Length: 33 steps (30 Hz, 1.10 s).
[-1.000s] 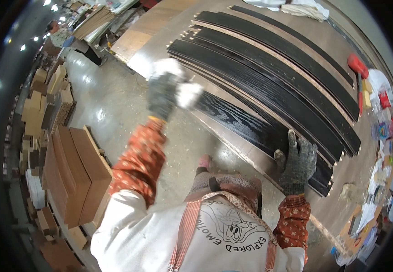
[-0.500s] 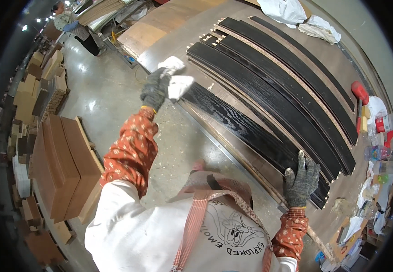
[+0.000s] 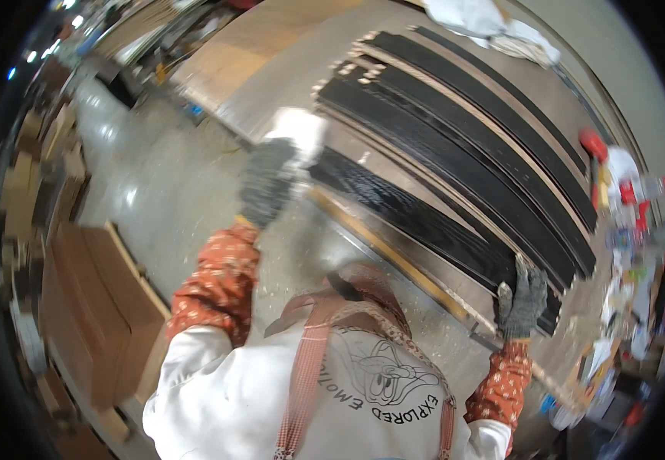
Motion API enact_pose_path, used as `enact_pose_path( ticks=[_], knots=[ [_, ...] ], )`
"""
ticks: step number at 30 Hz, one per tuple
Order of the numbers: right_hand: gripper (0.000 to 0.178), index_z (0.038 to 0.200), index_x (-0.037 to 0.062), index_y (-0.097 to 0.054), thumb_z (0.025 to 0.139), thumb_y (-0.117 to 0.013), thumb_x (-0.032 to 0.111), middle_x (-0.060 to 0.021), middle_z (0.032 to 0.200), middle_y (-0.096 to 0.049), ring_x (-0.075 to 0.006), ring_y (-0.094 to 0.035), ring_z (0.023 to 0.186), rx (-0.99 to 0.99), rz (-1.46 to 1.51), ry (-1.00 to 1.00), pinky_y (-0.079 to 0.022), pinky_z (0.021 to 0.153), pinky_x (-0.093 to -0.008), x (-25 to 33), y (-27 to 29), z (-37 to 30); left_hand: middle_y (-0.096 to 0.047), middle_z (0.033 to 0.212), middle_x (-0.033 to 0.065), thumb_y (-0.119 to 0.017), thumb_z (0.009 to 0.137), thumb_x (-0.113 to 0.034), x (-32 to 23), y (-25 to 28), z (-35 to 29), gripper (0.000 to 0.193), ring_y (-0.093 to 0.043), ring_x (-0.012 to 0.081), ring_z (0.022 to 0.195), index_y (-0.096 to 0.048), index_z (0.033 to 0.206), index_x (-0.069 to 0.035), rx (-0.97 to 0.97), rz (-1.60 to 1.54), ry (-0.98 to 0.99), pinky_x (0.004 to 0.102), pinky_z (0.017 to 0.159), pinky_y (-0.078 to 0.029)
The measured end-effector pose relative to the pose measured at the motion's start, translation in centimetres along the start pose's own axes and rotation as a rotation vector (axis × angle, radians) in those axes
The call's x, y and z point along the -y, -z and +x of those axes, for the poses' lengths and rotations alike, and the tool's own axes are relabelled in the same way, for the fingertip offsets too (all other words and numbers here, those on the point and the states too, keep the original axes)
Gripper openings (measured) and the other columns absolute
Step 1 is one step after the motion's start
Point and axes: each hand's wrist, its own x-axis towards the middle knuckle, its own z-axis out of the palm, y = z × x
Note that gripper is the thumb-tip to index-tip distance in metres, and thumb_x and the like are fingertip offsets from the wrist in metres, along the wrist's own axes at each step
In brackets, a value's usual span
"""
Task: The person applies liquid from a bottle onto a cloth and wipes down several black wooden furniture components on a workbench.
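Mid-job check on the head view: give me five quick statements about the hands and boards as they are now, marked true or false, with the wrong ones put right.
1. The left hand holds a white cloth-like wad. True.
2. The right hand is bare. False: it wears a grey glove.
3. A red-headed tool lies to the right of the black boards. True.
4. The black boards are all piled in one stack. False: they lie spread side by side.
5. The right hand is at the right end of the nearest black board. True.
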Motion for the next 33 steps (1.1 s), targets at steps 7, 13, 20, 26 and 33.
enact_pose_path(
  ticks=[7, 13, 20, 26, 33],
  knots=[
    [0.066, 0.135, 0.0183, -0.047, 0.08, -0.059, 0.052, -0.0092, 0.125, -0.051, -0.0331, -0.045, 0.116, -0.039, 0.118, -0.033, -0.034, 0.1, -0.0471, 0.8, 1.1, 1.7, -0.059, 0.108, 0.0151, -0.047, 0.096, -0.026, -1.4, 3.0, 3.7, 0.041, -0.057, 0.0228, 0.1, -0.049, 0.128, -0.001, -0.213, -0.439, 0.478, 0.032, 0.086, -0.046],
    [0.063, 0.134, 0.0158, -0.047, 0.082, -0.063, 0.047, -0.0102, 0.134, -0.049, -0.0332, -0.039, 0.129, 0.104, 0.188, -0.239, -0.03, 0.109, -0.0443, -0.1, 2.8, 0.2, -0.057, 0.125, 0.0161, -0.054, 0.091, -0.016, -14.5, -1.0, 7.0, 0.036, -0.052, 0.034, 0.119, -0.054, 0.124, -0.002, 0.007, -0.214, -0.296, 0.0453, 0.102, -0.036],
    [0.035, 0.116, 0.0154, -0.064, 0.083, -0.066, 0.029, -0.0084, 0.117, -0.062, -0.0271, -0.053, 0.116, -0.228, 0.257, -0.597, -0.039, 0.102, -0.0396, -4.6, 1.4, -7.2, -0.056, 0.128, 0.0145, -0.058, 0.088, -0.015, -17.7, -5.4, 5.5, 0.038, -0.051, 0.0352, 0.119, -0.055, 0.125, -0.005, 0.122, -0.231, -0.279, 0.0466, 0.101, -0.036],
    [0.03, 0.115, 0.0117, -0.064, 0.087, -0.062, 0.025, -0.0107, 0.111, -0.064, -0.0279, -0.058, 0.107, -0.378, 0.409, -0.992, -0.044, 0.092, -0.0382, -12.8, 2.3, -14.7, -0.053, 0.131, 0.012, -0.058, 0.086, -0.025, -18.8, -6.7, 5.0, 0.044, -0.047, 0.0322, 0.123, -0.054, 0.127, -0.01, 0.253, -0.016, -0.323, 0.0461, 0.104, -0.031],
    [0.042, 0.115, 0.003, -0.063, 0.082, -0.07, 0.028, -0.012, 0.106, -0.067, -0.0213, -0.064, 0.096, -0.349, 0.462, -1.256, -0.047, 0.087, -0.0321, -18.8, 4.2, -12.2, -0.05, 0.133, 0.0193, -0.075, 0.071, -0.04, -19.4, -5.8, 5.7, 0.076, -0.045, 0.0352, 0.125, -0.049, 0.132, -0.004, 0.435, 0.004, -0.342, 0.0474, 0.108, -0.03]
  ],
)
